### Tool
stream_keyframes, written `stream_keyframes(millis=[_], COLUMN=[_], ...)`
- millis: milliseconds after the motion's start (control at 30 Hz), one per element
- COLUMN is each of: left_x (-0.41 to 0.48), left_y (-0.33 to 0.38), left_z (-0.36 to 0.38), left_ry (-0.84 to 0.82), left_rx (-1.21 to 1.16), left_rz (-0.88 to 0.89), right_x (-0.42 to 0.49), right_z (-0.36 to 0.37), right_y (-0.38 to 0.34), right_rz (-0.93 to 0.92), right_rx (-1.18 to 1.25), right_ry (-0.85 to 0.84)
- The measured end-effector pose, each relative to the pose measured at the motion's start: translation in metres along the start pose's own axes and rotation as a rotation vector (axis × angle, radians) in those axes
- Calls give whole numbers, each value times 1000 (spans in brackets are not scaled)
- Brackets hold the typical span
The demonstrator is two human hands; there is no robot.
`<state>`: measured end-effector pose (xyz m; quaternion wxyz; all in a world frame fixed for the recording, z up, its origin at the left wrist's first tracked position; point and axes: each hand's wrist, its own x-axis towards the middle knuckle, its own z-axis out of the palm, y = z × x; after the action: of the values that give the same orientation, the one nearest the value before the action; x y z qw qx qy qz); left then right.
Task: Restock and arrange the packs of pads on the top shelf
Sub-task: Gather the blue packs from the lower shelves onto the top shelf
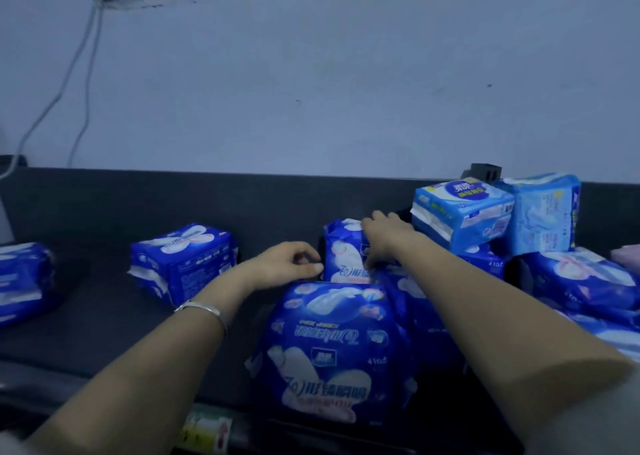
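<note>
r hand [382, 238] grips upright blue pack [343, 260]; l hand [287, 264] just beside.

The frame's edge cut off a dark blue pack [20, 281] at nine o'clock and a pink pack [627, 255] at three. The right hand's [384, 236] fingertips were hidden behind the upright pack [346, 257]. The shelf label [207, 430] at six o'clock was unreadably blurred.

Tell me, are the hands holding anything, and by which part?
The right hand grips the upright dark blue pack by its top edge. The left hand curls at its left side; a hold cannot be told.
</note>
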<state>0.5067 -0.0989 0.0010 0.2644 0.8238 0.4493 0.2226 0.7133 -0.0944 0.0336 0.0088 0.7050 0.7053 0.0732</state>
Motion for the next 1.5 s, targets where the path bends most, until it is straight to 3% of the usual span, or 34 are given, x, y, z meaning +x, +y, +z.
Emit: stream_keyframes(millis=[133, 300, 400, 600, 733, 833, 967, 1133, 1300, 1400, 1500], left_x=[-1, -1, -6, -17, -28, -40, -54, -71, -73, -71, -81], left_y=[20, 27, 34, 35, 29, 24, 8, -12, -6, -7, -10], left_z=[6, 4, 2, 1, -28, -54, -52, -29, -32, -22, -22], left_ry=[-231, -495, -584, -402, -194, 11, 389, 368, 320, 261, 230], left_rx=[1, -68, -54, -13, 160, 367, 663, 804, 979, 841, 867], left_rz=[-118, -361, -398, -302, -267, -294, -320, -499, -491, -493, -505], right_x=[2, 3, 4, 5, 1, -3, -7, -9, -13, -22, -34], right_z=[4, 6, 10, 11, 6, -1, -7, 1, 6, 13, 19], right_y=[-1, 3, 3, 1, -4, -13, -25, -42, -46, -46, -51], right_rz=[11, -5, -11, -34, -61, -51, -48, -163, -156, -138, -99], right_rx=[-67, 127, 127, 138, 192, 306, 332, 224, 242, 237, 242], right_ry=[48, -22, -23, 67, 198, 273, 215, 38, -22, 25, 124])
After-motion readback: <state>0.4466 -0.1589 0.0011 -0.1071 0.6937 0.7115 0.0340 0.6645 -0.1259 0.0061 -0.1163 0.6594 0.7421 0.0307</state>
